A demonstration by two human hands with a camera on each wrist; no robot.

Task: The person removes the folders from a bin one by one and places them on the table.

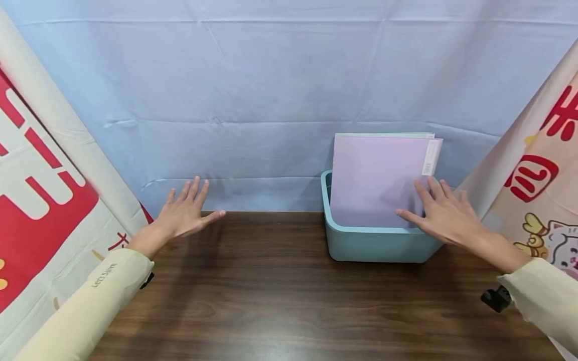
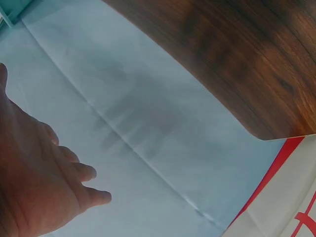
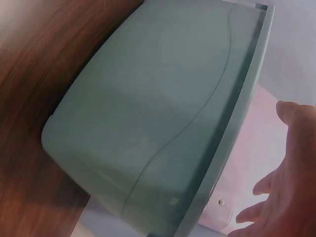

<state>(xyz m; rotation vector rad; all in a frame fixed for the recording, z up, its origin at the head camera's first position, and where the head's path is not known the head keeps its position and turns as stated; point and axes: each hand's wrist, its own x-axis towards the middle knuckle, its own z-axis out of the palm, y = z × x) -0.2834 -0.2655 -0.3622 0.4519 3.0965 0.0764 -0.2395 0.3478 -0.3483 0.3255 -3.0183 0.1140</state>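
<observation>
A teal plastic bin (image 1: pixel 375 245) stands on the table toward the right, close to the back cloth. Upright inside it is a lilac folder (image 1: pixel 375 180) with a white label on its right edge, and the top of a pale mint folder (image 1: pixel 384 134) shows behind it. My right hand (image 1: pixel 444 213) is spread over the bin's front right corner, holding nothing; in the right wrist view [its] fingers are apart from the bin wall (image 3: pixel 148 98). On the left, my left hand (image 1: pixel 182 213) hovers with spread fingers near the table's back edge, also holding nothing.
The brown wooden table (image 1: pixel 280 296) ends at a pale blue cloth (image 1: pixel 253 100) hanging behind it. Printed cloths hang at the left (image 1: pixel 54 220) and right (image 1: pixel 542 200) sides. Each sleeve has a small black device at the wrist, such as the right camera (image 1: pixel 495 299).
</observation>
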